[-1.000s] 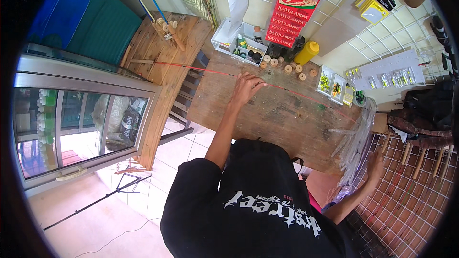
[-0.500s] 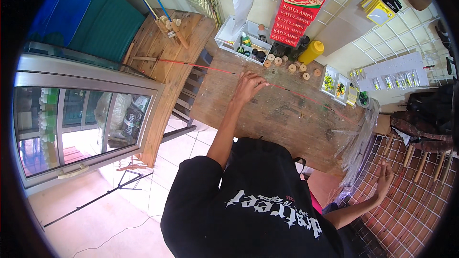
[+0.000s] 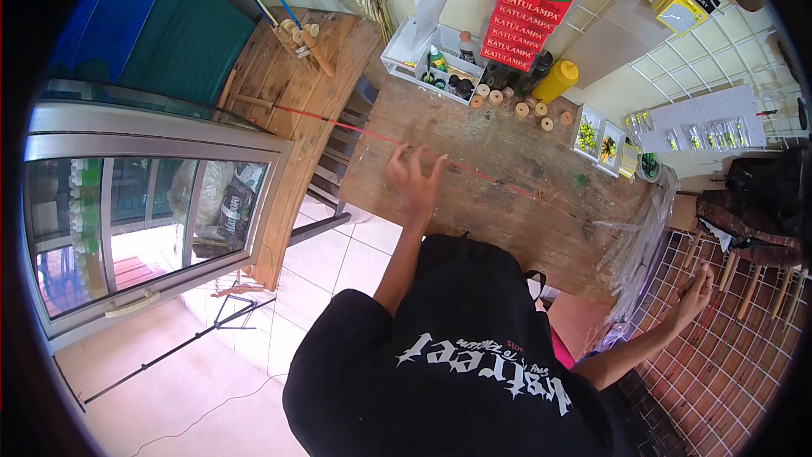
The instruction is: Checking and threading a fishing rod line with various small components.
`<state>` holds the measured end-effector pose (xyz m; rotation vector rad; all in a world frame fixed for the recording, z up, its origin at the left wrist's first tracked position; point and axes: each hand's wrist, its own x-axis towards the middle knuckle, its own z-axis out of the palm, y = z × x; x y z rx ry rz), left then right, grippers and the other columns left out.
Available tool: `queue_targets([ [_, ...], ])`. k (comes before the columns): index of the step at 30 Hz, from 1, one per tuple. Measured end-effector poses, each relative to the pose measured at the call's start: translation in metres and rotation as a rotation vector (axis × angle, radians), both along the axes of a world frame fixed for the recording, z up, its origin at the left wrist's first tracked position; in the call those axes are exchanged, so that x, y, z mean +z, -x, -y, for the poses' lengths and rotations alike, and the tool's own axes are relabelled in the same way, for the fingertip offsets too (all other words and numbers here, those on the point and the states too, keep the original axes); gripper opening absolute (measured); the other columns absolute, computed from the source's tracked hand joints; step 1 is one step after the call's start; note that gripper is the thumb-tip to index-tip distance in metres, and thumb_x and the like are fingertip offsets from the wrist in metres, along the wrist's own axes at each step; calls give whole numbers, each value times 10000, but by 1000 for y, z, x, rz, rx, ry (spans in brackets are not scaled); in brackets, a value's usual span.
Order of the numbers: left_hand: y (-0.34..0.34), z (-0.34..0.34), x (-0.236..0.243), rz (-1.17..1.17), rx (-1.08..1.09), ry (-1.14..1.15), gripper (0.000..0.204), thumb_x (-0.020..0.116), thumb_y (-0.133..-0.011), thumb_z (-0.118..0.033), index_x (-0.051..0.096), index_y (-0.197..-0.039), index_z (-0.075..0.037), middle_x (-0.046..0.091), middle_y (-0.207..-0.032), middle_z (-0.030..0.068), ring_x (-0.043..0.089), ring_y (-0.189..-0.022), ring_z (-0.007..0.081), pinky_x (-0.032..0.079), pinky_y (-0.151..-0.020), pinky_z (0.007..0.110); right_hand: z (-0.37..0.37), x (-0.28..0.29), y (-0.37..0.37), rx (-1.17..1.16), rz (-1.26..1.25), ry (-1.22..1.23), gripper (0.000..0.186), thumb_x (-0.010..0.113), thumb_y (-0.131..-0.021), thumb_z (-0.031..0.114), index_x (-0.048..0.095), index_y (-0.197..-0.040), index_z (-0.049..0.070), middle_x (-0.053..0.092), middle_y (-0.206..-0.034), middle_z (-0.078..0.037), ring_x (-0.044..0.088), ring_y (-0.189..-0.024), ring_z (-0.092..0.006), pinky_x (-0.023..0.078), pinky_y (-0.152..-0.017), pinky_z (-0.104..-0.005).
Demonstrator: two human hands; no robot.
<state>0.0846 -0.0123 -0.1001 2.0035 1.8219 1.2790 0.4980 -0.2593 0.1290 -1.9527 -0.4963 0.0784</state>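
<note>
A thin red rod [image 3: 364, 129] with a pale wooden handle [image 3: 254, 101] stretches from the left wooden bench, over the gap, onto the worn table. It looks like a small fishing rod; its thin far end fades against the wood. Above the table's near left part is my left hand [image 3: 413, 176], its fingers spread and slightly blurred. The fingertips are right by the red shaft but do not close round it. Far to the right, past the table's edge, my right hand [image 3: 697, 289] is raised before a white wire grid, fingers stretched upward, with nothing visible in it.
Along the table's back stand a white divided tray [image 3: 427, 85], several wooden spools [image 3: 523, 108], a yellow bottle [image 3: 556, 82] and a small white box [image 3: 596, 140]. Clear plastic [image 3: 630, 245] hangs over the right edge. A glass window [image 3: 152, 228] stands open at left.
My left hand has come off the red rod, spreading its fingers and moving left and nearer. My right hand has shifted slightly right and up. The rod's right part lies lower.
</note>
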Motion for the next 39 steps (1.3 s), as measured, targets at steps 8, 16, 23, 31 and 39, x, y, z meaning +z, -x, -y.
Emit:
queue_targets([
  [8,27,32,-26,262,342,220,467,805,-712,-300,620,-1064,-55,493,-1152,171,441,-1136,377,362,-953,463,-13,-10,-29,82,-126,-307,274,548,-964,210,607,-1171,40,270,-561,88,170,-463,4,131,-400,-204],
  [16,40,25,-27,297,152,486,296,713,-763,-105,609,-1022,-9,611,-986,149,620,-840,261,505,-758,356,-22,-15,-39,103,-168,-355,295,545,-965,191,579,-1202,19,271,-574,78,173,-477,-7,152,-410,-204],
  [23,45,37,-43,511,154,353,312,648,-745,-5,595,-1052,-3,636,-1010,129,626,-864,211,514,-776,314,-34,-8,-46,79,-226,-408,269,557,-956,183,600,-1175,33,250,-583,89,189,-485,2,173,-411,-196],
  [31,52,49,-72,1503,223,345,288,605,-887,-25,516,-1159,1,608,-1061,147,636,-893,226,536,-791,306,-39,10,-68,136,-126,-414,320,546,-964,185,567,-1238,21,220,-582,79,177,-495,-18,162,-431,-208],
  [39,86,86,-71,1570,473,216,240,604,-911,-89,488,-1110,-23,601,-1062,175,637,-907,252,550,-821,311,-53,26,-98,41,-117,-431,293,541,-958,158,585,-1228,52,238,-593,93,207,-500,-5,187,-431,-190],
])
